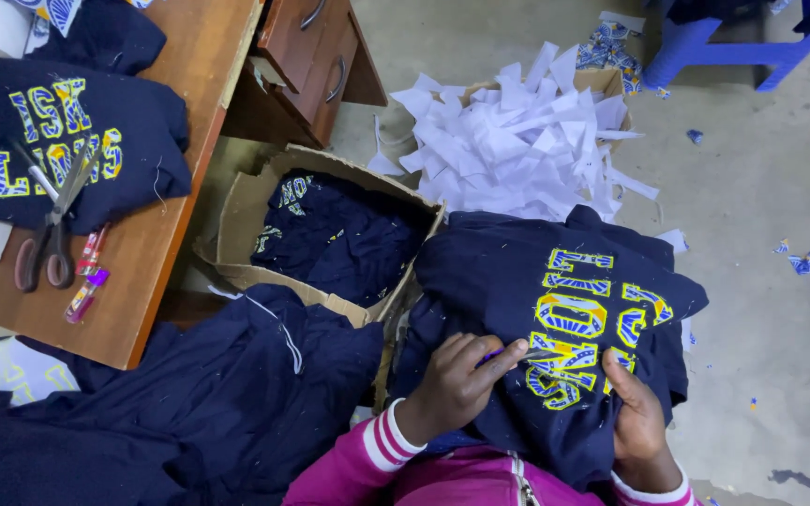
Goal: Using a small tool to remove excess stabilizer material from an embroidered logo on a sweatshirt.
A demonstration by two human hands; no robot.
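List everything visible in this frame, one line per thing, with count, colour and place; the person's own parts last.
garment in hands: one, navy with yellow and blue appliqué letters, on the person's lap
small tool: one, purple, thin, kind unclear, in the left hand's fingers
cardboard box: one, brown, on the floor beside the desk, navy garments inside
paper scraps: a heap, white, in a second box behind the lap
garment on desk: one, navy with yellow letters, upper left
scissors: one pair, brown handles, lying on that garment
wooden desk: one, brown, with drawers
navy cloth pile: lower left
stool: one, blue, top right
left hand: pressing on the garment
right hand: gripping the garment's edge
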